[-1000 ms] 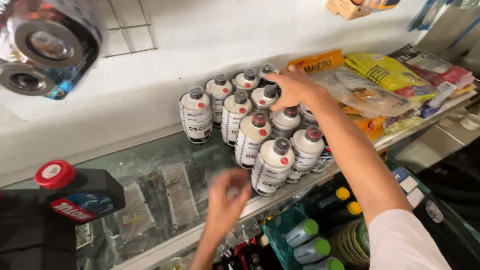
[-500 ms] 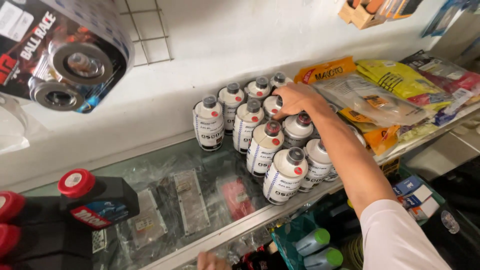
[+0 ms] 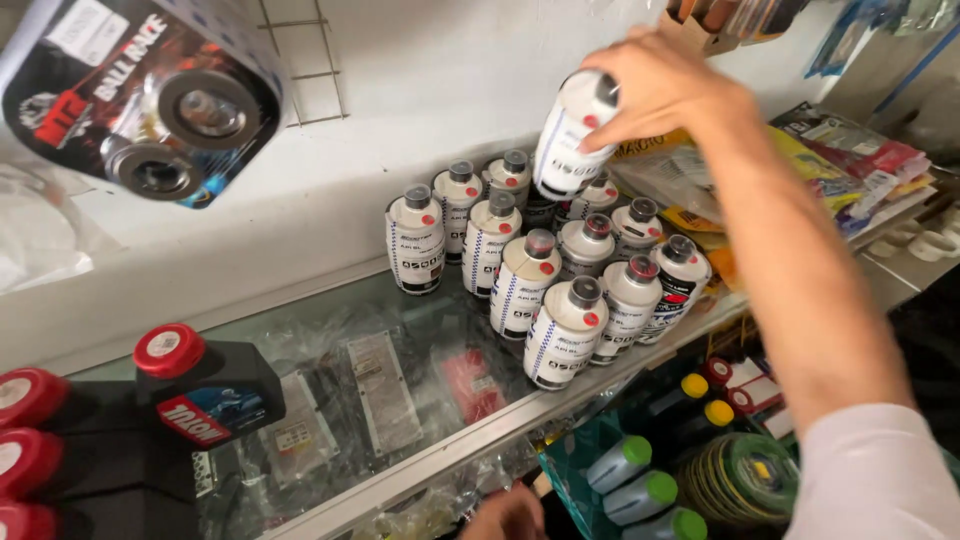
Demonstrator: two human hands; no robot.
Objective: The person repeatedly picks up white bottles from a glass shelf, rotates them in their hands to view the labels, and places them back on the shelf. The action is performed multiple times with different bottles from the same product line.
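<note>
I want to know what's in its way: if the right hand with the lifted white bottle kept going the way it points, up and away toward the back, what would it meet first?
Probably the white wall behind the counter; the right hand and lifted white bottle seem clear of it, though depth is unclear.

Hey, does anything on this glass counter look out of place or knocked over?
Nothing is spilled or toppled. The white bottles stand upright in a tight cluster on the glass counter. Only one bottle is off the counter, tilted in the right hand above the cluster. The left hand is low, holding nothing visible.
</note>
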